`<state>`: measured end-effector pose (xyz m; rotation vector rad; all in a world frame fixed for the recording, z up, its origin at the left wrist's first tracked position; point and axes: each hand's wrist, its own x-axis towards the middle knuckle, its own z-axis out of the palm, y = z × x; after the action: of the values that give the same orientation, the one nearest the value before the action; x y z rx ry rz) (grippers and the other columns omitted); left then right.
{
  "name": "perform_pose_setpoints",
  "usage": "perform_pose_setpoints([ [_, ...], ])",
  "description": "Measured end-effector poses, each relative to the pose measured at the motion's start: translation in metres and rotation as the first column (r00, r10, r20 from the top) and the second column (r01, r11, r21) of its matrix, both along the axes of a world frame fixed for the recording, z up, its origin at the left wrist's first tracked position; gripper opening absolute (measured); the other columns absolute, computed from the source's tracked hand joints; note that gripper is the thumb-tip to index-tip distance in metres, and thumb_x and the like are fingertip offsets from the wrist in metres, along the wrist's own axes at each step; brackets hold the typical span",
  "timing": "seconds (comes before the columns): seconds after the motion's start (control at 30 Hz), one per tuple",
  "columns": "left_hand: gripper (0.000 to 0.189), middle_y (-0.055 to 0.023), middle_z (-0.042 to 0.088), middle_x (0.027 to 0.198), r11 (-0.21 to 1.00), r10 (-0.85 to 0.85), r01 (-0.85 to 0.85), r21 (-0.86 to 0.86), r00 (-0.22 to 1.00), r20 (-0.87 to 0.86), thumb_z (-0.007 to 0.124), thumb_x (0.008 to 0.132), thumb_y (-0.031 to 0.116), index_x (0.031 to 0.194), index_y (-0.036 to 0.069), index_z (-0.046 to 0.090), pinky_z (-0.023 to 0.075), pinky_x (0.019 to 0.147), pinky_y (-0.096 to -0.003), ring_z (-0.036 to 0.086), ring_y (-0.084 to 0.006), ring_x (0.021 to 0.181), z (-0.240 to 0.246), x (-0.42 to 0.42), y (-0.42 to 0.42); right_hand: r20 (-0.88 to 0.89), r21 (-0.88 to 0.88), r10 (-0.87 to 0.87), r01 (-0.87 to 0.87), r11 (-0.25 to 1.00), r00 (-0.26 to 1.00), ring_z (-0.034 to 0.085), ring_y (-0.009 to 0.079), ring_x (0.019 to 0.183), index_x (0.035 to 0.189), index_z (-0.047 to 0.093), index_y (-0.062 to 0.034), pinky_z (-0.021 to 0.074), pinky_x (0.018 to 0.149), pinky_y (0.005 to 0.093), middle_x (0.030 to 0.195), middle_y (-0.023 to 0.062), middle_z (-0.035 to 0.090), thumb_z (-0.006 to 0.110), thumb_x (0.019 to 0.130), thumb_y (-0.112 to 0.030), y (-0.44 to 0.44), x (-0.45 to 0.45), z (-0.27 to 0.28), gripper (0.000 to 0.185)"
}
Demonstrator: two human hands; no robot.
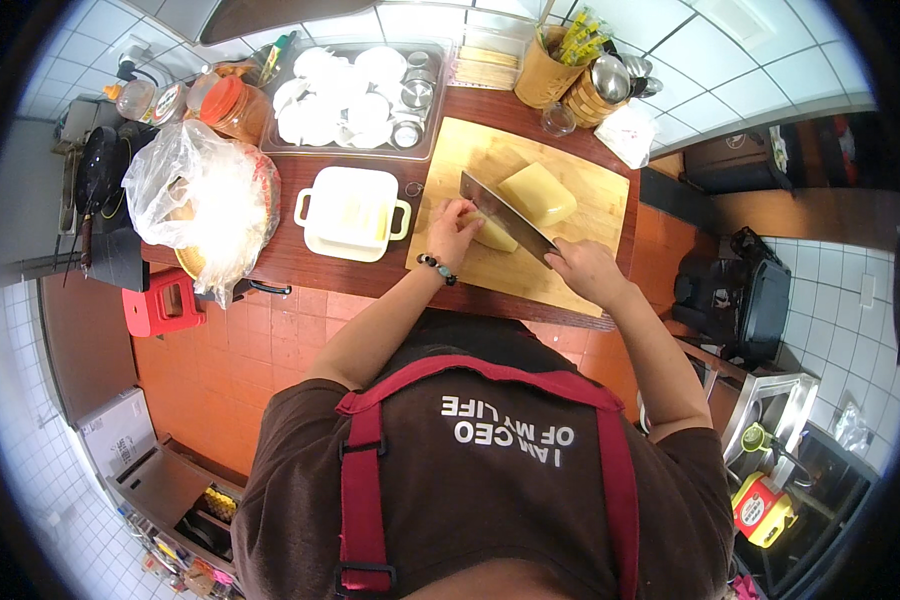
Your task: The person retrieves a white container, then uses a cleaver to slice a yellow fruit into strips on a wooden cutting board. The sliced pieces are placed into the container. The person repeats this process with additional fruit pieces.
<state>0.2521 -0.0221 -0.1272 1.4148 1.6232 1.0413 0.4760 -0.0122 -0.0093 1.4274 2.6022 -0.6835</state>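
Note:
My right hand (581, 266) grips the handle of a broad-bladed cleaver (506, 217). Its blade runs diagonally up and left across a wooden cutting board (540, 277), between two pale yellow pieces of food. The smaller piece (495, 234) lies on the near side of the blade, its left end held under the fingers of my left hand (454, 229). Beyond the blade rests a larger block (538, 193) of the same smooth food, apart from my hands. To the left of the board, a white two-handled dish (351, 214) contains pale slices that are partly washed out by glare.
A clear plastic tub (270, 146) of white dishes and glasses stands behind the white dish. Left of it are a plastic-bagged basket (202, 202) and a red-lidded jar (232, 105). Utensil holders (547, 75) and a small glass (558, 118) stand behind the board.

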Motion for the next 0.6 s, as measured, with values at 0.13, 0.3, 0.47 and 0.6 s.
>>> perform_pose_setpoints([
  [0.13,0.03,-0.0093,0.055,0.084,0.999,0.043,-0.031,0.041,0.948,-0.317,0.069,0.073,0.024,0.095,0.009,0.055,0.0454,0.063,-0.0333,0.055,-0.0241,0.07,0.01,-0.004,-0.003,0.005,-0.036,-0.005,0.005,0.999,1.0,0.058,0.0343,0.064,0.079,0.054,-0.0054,0.0454,0.057,0.0453,0.066,0.0167,0.059,0.049,0.083,-0.028,0.0,-0.001,-0.005,0.023],
  [0.3,0.037,-0.0096,0.06,0.073,0.941,-0.078,0.005,-0.338,0.976,-0.203,0.066,0.074,0.036,0.097,0.01,0.054,0.0458,0.062,-0.0361,0.058,-0.0261,0.068,0.025,-0.01,0.0,0.022,-0.074,-0.003,0.005,0.997,1.0,0.059,0.0346,0.065,0.079,0.055,-0.0046,0.046,0.058,0.045,0.067,0.0171,0.059,0.05,0.083,-0.028,0.001,-0.004,-0.007,0.024],
  [0.47,0.037,-0.0107,0.062,0.076,0.938,-0.085,0.017,-0.347,0.98,-0.182,0.066,0.074,0.037,0.096,0.009,0.054,0.0465,0.062,-0.0355,0.06,-0.0264,0.071,0.021,-0.011,0.001,0.02,-0.08,0.001,0.001,0.997,1.0,0.059,0.0352,0.065,0.077,0.055,-0.004,0.0463,0.059,0.0449,0.067,0.0178,0.059,0.05,0.083,-0.028,0.002,-0.003,-0.013,0.025],
  [0.6,0.038,-0.0113,0.063,0.076,0.935,-0.092,0.028,-0.353,0.982,-0.167,0.067,0.073,0.037,0.096,0.009,0.054,0.0469,0.063,-0.0354,0.061,-0.0266,0.071,0.02,-0.012,0.002,0.029,-0.103,0.003,0.0,0.995,1.0,0.059,0.0359,0.066,0.075,0.054,-0.0032,0.0465,0.06,0.045,0.068,0.0186,0.059,0.05,0.083,-0.027,0.003,-0.003,-0.023,0.026],
])
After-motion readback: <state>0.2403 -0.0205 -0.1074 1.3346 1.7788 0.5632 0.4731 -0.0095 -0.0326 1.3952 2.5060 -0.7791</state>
